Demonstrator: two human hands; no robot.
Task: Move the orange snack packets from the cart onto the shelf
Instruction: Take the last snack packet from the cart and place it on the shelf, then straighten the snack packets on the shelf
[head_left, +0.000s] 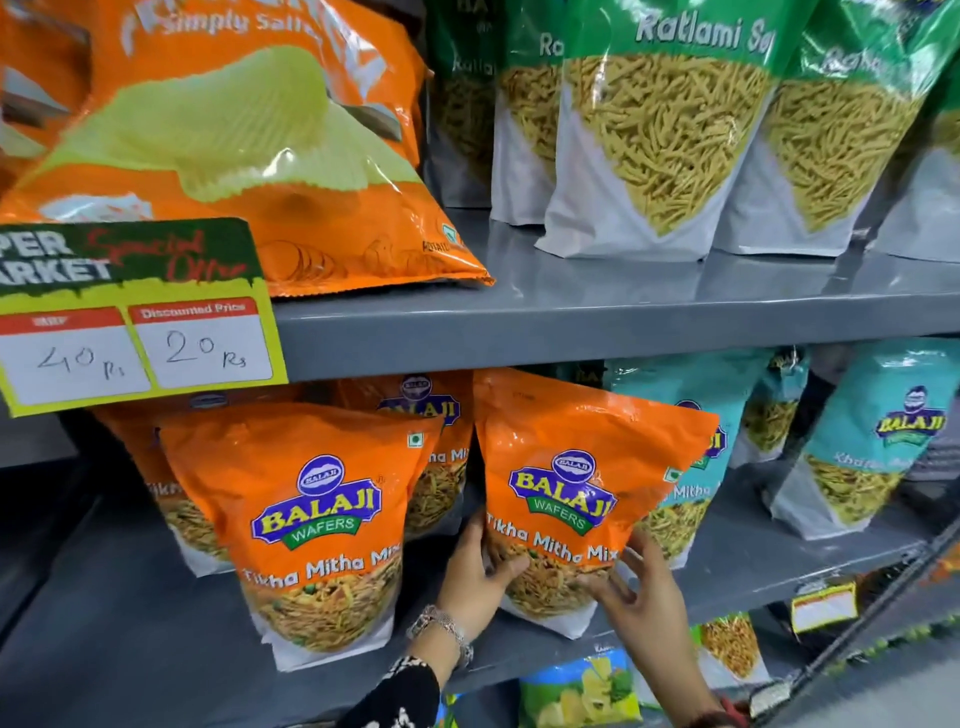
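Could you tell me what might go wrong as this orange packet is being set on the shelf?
1. The orange packet leans with its top tilted right, over the teal packet behind it; once the left hand and right hand let go, it may tip.
2. Its base sits near the shelf edge, so a nudge could send it off the front.
3. The neighbouring orange packet stands close by the left hand; a wrist movement could knock it.

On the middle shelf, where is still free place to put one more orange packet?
Bare shelf lies left of the front orange packet, toward the shelf's front edge. A narrower bare strip lies between the teal packets, at the right. The middle is crowded: both hands, left and right, hold the held packet close beside its neighbours.
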